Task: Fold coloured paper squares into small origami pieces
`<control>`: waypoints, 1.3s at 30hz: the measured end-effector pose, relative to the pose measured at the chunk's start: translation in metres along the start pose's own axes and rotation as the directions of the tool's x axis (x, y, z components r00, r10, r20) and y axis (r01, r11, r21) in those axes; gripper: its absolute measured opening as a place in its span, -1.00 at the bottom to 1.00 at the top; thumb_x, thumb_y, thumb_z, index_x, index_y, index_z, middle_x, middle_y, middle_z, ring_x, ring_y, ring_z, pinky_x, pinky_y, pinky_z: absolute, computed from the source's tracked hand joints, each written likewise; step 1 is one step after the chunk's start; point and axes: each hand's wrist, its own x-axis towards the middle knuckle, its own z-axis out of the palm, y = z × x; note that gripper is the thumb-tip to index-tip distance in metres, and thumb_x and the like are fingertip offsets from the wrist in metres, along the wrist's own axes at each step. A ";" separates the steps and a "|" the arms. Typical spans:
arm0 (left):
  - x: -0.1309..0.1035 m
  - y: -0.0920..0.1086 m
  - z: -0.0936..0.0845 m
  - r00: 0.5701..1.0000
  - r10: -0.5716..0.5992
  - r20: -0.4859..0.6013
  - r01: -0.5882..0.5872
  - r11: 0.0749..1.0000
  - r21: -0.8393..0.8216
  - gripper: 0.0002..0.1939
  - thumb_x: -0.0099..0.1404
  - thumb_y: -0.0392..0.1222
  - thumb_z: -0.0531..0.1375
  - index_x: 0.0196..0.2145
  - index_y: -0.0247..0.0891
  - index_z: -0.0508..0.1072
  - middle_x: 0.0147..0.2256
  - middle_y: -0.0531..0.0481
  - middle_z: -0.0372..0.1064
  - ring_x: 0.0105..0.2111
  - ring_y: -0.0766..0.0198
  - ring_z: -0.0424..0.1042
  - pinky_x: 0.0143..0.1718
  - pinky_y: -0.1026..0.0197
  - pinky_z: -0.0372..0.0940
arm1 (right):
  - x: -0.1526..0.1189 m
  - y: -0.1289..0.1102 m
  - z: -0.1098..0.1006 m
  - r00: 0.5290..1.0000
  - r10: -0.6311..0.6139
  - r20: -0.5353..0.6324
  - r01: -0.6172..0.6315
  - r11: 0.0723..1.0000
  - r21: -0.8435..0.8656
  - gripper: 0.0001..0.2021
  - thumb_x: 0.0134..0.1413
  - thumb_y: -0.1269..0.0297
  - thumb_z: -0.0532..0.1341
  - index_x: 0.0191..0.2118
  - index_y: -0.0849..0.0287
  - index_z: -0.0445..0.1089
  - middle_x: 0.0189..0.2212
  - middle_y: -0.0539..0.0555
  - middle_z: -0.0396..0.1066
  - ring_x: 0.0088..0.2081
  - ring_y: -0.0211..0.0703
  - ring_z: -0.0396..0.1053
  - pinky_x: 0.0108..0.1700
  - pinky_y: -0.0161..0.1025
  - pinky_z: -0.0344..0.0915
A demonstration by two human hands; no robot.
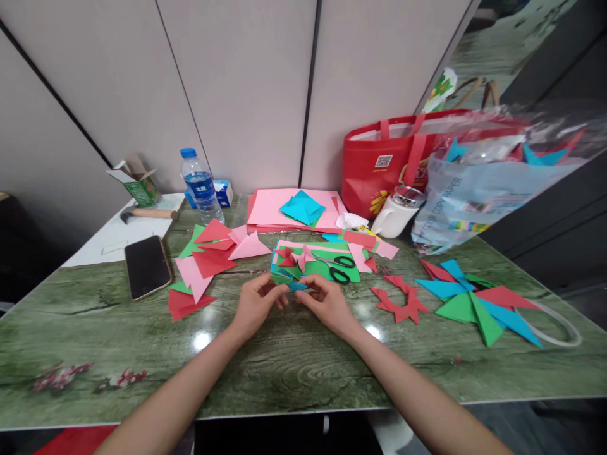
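Observation:
A small folded paper piece (283, 278), green with a blue part, is between my two hands near the middle of the table. My left hand (258, 303) grips its green side with fingers and thumb. My right hand (326, 302) pinches the blue tip (298, 286) at its right. Just behind are red and pink folded pieces (303, 258) and scissors with black handles (340, 276), lying on green paper sheets (322, 272). Red, pink and green paper pieces (213, 262) lie left of my hands. A red paper ring of points (403, 309) lies to the right.
A phone (148, 266), hammer (149, 213), opened box (142, 189) and water bottle (202, 186) stand or lie at left. Pink sheets (265, 212) lie at the back. At right are a red bag (363, 164), white mug (393, 218), plastic bag (455, 202) and coloured folded pieces (474, 306).

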 end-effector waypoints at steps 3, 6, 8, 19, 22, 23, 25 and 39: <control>0.002 -0.005 -0.001 0.999 -0.031 0.032 0.035 0.991 -0.131 -0.86 0.08 -0.23 0.23 -0.38 -0.35 0.44 -0.61 0.04 0.40 -0.64 0.33 0.35 -0.58 0.29 0.28 | -0.002 -0.006 -0.002 0.988 -0.153 -0.033 0.147 0.979 -0.140 -0.94 -0.04 0.33 0.19 -0.37 0.16 0.35 -0.39 0.06 0.34 -0.36 -0.21 0.33 -0.41 -0.32 0.34; 0.003 -0.009 -0.001 0.995 -0.075 0.072 0.092 0.961 -0.261 -0.78 0.05 -0.23 0.26 -0.30 -0.36 0.43 -0.58 0.01 0.42 -0.58 0.28 0.41 -0.56 0.27 0.32 | -0.004 -0.012 -0.002 0.954 -0.295 -0.059 0.273 0.932 -0.239 -0.92 -0.02 0.37 0.16 -0.35 0.12 0.38 -0.38 0.07 0.35 -0.31 -0.18 0.33 -0.43 -0.31 0.32; 0.004 -0.010 -0.001 0.990 -0.096 0.099 0.123 0.939 -0.322 -0.76 0.04 -0.23 0.27 -0.30 -0.36 0.42 -0.54 -0.01 0.45 -0.53 0.25 0.45 -0.52 0.25 0.35 | -0.006 -0.015 -0.002 0.933 -0.354 -0.064 0.324 0.905 -0.277 -0.90 0.00 0.37 0.15 -0.33 0.11 0.39 -0.38 0.07 0.35 -0.31 -0.17 0.33 -0.43 -0.30 0.33; 0.003 -0.004 -0.002 0.953 -0.134 0.273 0.254 0.843 -0.474 -0.64 0.08 -0.15 0.27 -0.19 -0.28 0.27 -0.42 -0.04 0.48 -0.42 0.15 0.51 -0.43 0.19 0.40 | -0.009 -0.014 -0.001 0.915 -0.397 -0.071 0.358 0.881 -0.309 -0.89 0.01 0.33 0.18 -0.29 0.10 0.41 -0.40 0.07 0.37 -0.38 -0.17 0.33 -0.41 -0.25 0.32; 0.003 -0.004 -0.001 0.961 -0.146 0.235 0.241 0.859 -0.452 -0.70 0.10 -0.10 0.25 -0.28 -0.32 0.31 -0.47 -0.04 0.47 -0.48 0.18 0.51 -0.49 0.23 0.39 | -0.006 -0.012 -0.001 0.961 -0.251 -0.117 0.226 0.956 -0.187 -0.88 -0.01 0.27 0.19 -0.30 0.11 0.39 -0.38 0.06 0.37 -0.39 -0.18 0.34 -0.44 -0.28 0.34; 0.004 -0.004 -0.001 0.963 -0.157 0.217 0.240 0.866 -0.438 -0.72 0.10 -0.10 0.25 -0.31 -0.33 0.32 -0.48 -0.04 0.47 -0.50 0.20 0.50 -0.51 0.25 0.39 | -0.005 -0.011 -0.001 0.975 -0.190 -0.119 0.176 0.977 -0.120 -0.86 -0.02 0.24 0.19 -0.29 0.12 0.38 -0.38 0.06 0.36 -0.41 -0.19 0.34 -0.46 -0.28 0.34; 0.004 -0.004 0.000 0.964 -0.186 0.188 0.249 0.876 -0.412 -0.73 0.08 -0.10 0.26 -0.37 -0.35 0.32 -0.47 -0.05 0.47 -0.54 0.23 0.49 -0.53 0.27 0.38 | -0.003 -0.008 -0.001 0.991 -0.084 -0.105 0.086 0.996 0.005 -0.83 -0.03 0.20 0.21 -0.29 0.12 0.36 -0.42 0.03 0.37 -0.47 -0.22 0.34 -0.51 -0.29 0.35; 0.008 -0.006 -0.005 0.963 -0.242 0.122 0.271 0.862 -0.428 -0.72 0.08 -0.09 0.26 -0.40 -0.37 0.31 -0.48 -0.07 0.48 -0.57 0.26 0.48 -0.54 0.29 0.40 | 0.003 -0.013 -0.010 0.993 0.020 -0.118 0.000 0.986 0.167 -0.81 -0.05 0.15 0.22 -0.32 0.14 0.40 -0.60 -0.05 0.35 -0.59 -0.26 0.36 -0.51 -0.28 0.36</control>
